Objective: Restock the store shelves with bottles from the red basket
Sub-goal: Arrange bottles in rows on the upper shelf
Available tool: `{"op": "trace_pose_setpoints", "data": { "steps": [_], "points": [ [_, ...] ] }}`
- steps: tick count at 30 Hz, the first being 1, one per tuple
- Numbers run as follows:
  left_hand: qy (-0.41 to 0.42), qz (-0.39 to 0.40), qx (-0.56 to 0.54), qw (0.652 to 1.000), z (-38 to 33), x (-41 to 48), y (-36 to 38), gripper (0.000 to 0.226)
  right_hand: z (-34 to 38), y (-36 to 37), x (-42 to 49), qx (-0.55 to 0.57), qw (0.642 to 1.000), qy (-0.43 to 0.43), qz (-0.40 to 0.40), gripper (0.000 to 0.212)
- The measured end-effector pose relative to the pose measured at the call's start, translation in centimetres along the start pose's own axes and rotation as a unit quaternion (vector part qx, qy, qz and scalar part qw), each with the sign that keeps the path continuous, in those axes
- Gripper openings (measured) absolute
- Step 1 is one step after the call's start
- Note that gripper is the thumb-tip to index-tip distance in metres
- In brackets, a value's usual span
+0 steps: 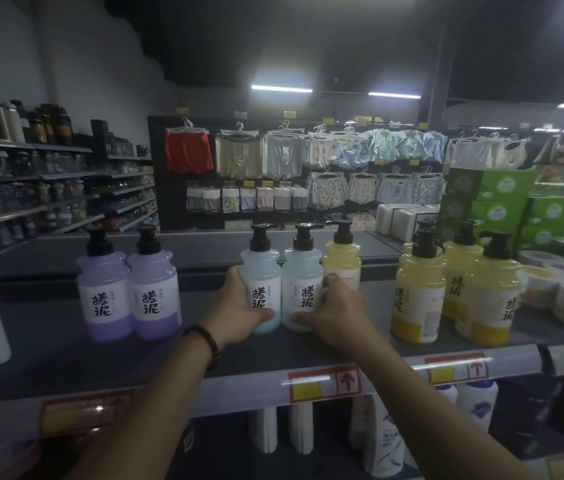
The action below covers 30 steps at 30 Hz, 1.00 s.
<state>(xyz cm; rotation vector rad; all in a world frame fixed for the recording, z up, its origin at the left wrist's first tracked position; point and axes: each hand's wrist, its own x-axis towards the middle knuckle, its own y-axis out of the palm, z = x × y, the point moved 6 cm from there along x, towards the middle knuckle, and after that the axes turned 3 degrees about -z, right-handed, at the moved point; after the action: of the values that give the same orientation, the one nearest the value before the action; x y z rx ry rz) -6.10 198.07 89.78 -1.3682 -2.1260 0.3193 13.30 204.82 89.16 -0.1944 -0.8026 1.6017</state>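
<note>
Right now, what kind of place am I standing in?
A shop, likely a general store: price labels on the shelf edge, blue pump bottles faced up beside purple bottles and yellow bottles, and underwear on hangers along the back wall.

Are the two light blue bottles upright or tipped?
Upright: left blue bottle and right blue bottle stand base-down on the shelf, pumps up; left hand and right hand grip one each.

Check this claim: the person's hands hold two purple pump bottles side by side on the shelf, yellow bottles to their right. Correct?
No. In the head view the left hand and right hand hold pale blue bottles, not purple; the purple bottles stand untouched further left. The shelf and yellow bottles are as stated.
</note>
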Motion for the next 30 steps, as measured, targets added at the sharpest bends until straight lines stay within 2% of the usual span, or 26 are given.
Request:
{"op": "trace_pose_setpoints", "data": {
  "steps": [6, 9, 10, 12, 13, 15, 17, 20, 23, 27, 30],
  "points": [
    [-0.017, -0.003, 0.009, 1.000, 0.0, 0.0, -0.4, 0.089, 0.2, 0.2, -0.3, -0.003, 1.000, -0.002, 0.000, 0.065],
    [-0.026, -0.017, -0.004, 1.000, 0.0, -0.4, -0.5, 0.101, 0.1, 0.0, -0.5, 0.006, 1.000, -0.013, 0.010, 0.063],
    [-0.027, -0.036, 0.000, 0.999, -0.3, -0.8, -0.5, 0.108, 0.0, -0.3, -0.8, 0.010, 1.000, -0.016, 0.012, 0.065],
    [-0.022, -0.131, 0.029, 0.991, -1.2, -1.8, -1.0, 0.114, -0.2, -1.5, -1.4, 0.009, 1.000, -0.028, -0.006, 0.071],
    [0.001, -0.194, 0.040, 0.980, -1.9, -2.5, -1.4, 0.111, -0.3, -2.3, -1.8, 0.005, 0.999, -0.039, -0.024, 0.072],
    [0.102, -0.290, 0.056, 0.950, -4.1, -4.0, -1.2, 0.096, -0.5, -4.1, -2.6, 0.000, 0.997, -0.054, -0.061, 0.066],
    [0.202, -0.311, 0.043, 0.928, -6.3, -5.1, -0.3, 0.076, -0.6, -5.7, -3.5, -0.007, 0.992, -0.069, -0.101, 0.054],
    [0.285, -0.259, -0.012, 0.923, -9.3, -6.1, 2.1, 0.048, -0.7, -7.7, -5.0, -0.017, 0.983, -0.098, -0.154, 0.034],
    [0.302, -0.195, -0.063, 0.931, -11.4, -6.8, 5.2, 0.033, -1.5, -9.6, -6.9, -0.012, 0.975, -0.103, -0.198, 0.021],
    [0.196, -0.060, -0.139, 0.969, -12.0, -5.9, 9.9, 0.033, -3.9, -12.4, -8.2, 0.004, 0.958, -0.077, -0.278, 0.025],
    [0.136, 0.018, -0.162, 0.977, -12.1, -4.9, 13.3, 0.038, -6.2, -13.7, -8.1, 0.023, 0.952, -0.037, -0.304, 0.033]
  ]
}}
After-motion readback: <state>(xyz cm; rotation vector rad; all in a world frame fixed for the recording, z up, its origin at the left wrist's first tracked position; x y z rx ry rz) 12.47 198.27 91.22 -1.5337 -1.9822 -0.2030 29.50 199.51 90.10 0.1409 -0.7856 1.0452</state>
